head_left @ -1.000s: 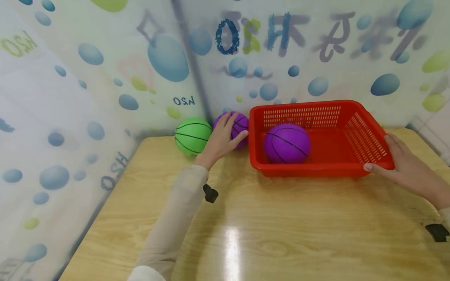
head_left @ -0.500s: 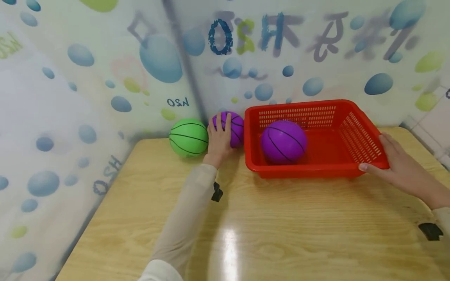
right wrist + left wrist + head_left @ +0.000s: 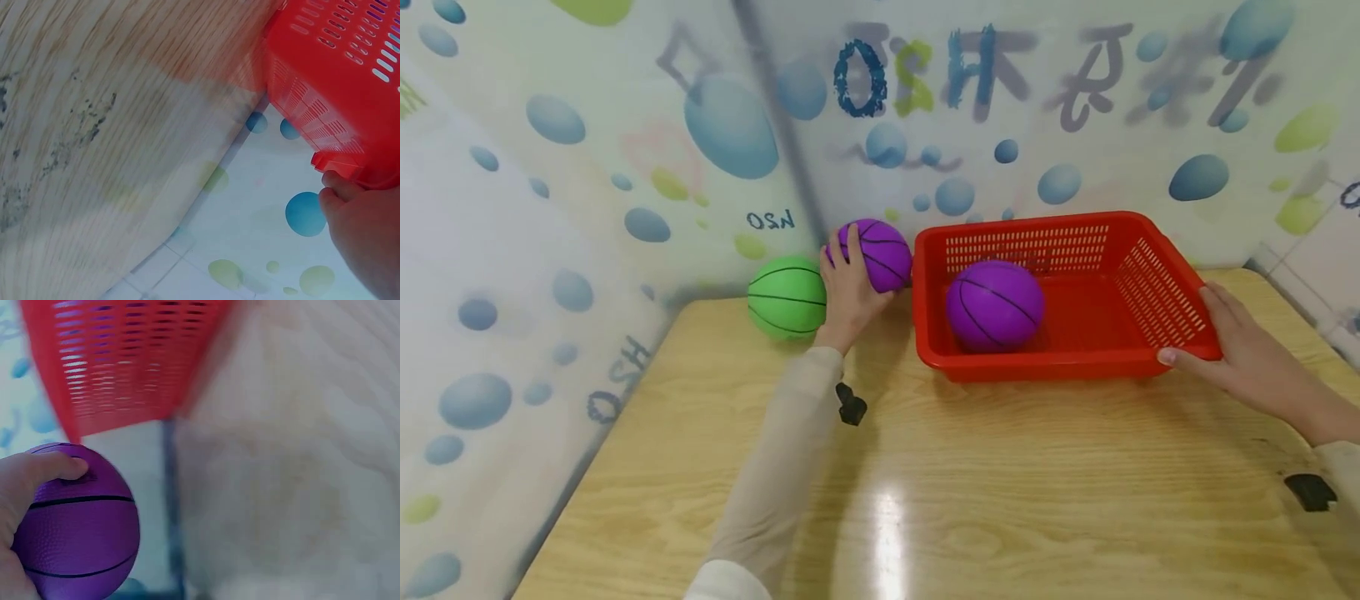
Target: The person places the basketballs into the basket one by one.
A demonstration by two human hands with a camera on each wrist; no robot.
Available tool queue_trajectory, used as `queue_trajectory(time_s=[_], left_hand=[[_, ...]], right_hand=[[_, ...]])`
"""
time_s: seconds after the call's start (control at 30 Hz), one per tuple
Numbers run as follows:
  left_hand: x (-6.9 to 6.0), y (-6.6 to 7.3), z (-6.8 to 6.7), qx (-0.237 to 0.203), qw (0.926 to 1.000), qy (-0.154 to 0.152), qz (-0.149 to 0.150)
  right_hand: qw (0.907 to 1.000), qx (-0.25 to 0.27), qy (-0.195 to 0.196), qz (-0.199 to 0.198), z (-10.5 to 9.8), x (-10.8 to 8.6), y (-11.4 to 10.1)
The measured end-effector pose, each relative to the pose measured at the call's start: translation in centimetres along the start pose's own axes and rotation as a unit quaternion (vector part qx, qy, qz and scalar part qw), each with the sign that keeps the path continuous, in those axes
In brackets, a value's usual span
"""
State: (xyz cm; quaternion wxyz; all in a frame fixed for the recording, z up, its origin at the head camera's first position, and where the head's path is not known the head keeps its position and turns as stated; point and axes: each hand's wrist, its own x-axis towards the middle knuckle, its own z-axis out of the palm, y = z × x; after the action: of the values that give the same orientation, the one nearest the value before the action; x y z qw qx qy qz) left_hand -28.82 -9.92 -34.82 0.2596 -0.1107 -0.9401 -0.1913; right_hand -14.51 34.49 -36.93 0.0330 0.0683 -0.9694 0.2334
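Note:
My left hand [image 3: 850, 298] grips a small purple basketball [image 3: 883, 254], its fingers over the ball's left side and the thumb beneath in the head view. In the left wrist view the thumb presses on the same purple basketball [image 3: 81, 531]. A green basketball [image 3: 786, 298] sits just left of that hand. Beside the held ball, on its right, stands a red plastic basket [image 3: 1075, 367] with a second purple basketball [image 3: 995, 307] lying in its left part. My right hand [image 3: 1255, 358] holds the basket's right rim, thumb at the front corner; the right wrist view shows fingers at the rim.
The wooden table [image 3: 1000, 467] carries the basket and the green ball near its back edge. Behind and to the left rise walls [image 3: 715, 208] with a bubble pattern.
My left hand closed round the purple basketball and raised it slightly, up from its spot between the green ball and the basket. My right hand stays on the basket rim.

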Motion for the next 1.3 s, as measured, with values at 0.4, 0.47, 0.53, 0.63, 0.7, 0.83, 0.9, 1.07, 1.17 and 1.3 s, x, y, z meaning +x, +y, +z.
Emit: queue_trajectory(time_s=[0.4, 0.47, 0.53, 0.63, 0.7, 0.83, 0.9, 1.07, 1.17, 1.3], left_hand=[[1.4, 8.3, -4.5, -0.189, 0.9769, 0.067, 0.074], [1.2, 10.8, -4.8, -0.204, 0.974, 0.038, 0.091], [0.9, 13.1, -5.0, -0.216, 0.9705, 0.003, 0.108], [0.2, 16.0, -4.9, -0.221, 0.9646, -0.044, 0.138], [-0.3, 17.3, -4.7, -0.217, 0.9616, -0.073, 0.151], [-1.0, 18.9, -3.9, -0.203, 0.9589, -0.111, 0.164], [-1.3, 19.3, -3.4, -0.198, 0.958, -0.121, 0.168], [-2.4, 20.0, -2.0, -0.18, 0.9576, -0.151, 0.166], [-2.8, 20.1, -1.2, -0.166, 0.9602, -0.158, 0.161], [-2.8, 20.4, -0.1, -0.147, 0.962, -0.166, 0.16]], right_hand=[[1.0, 0.007, 0.006, 0.002, -0.2, 0.0, 0.1], [0.9998, 0.017, 0.014, -0.003, -0.3, 0.1, -0.1], [0.9993, 0.028, 0.02, -0.013, -0.3, 0.2, -0.3], [0.9991, 0.036, 0.009, -0.018, -0.5, 0.2, -0.6], [0.9987, 0.047, 0.004, -0.022, -0.6, 0.2, -0.7], [0.9981, 0.054, 0.002, -0.029, -0.4, 0.4, -1.1], [0.9979, 0.054, 0.004, -0.034, -0.2, 0.6, -1.3], [0.9984, 0.046, -0.004, -0.033, 0.5, 0.5, -1.7], [0.9987, 0.039, -0.006, -0.032, 0.7, 0.5, -1.9], [0.9992, 0.027, -0.004, -0.028, 0.4, 0.5, -2.1]])
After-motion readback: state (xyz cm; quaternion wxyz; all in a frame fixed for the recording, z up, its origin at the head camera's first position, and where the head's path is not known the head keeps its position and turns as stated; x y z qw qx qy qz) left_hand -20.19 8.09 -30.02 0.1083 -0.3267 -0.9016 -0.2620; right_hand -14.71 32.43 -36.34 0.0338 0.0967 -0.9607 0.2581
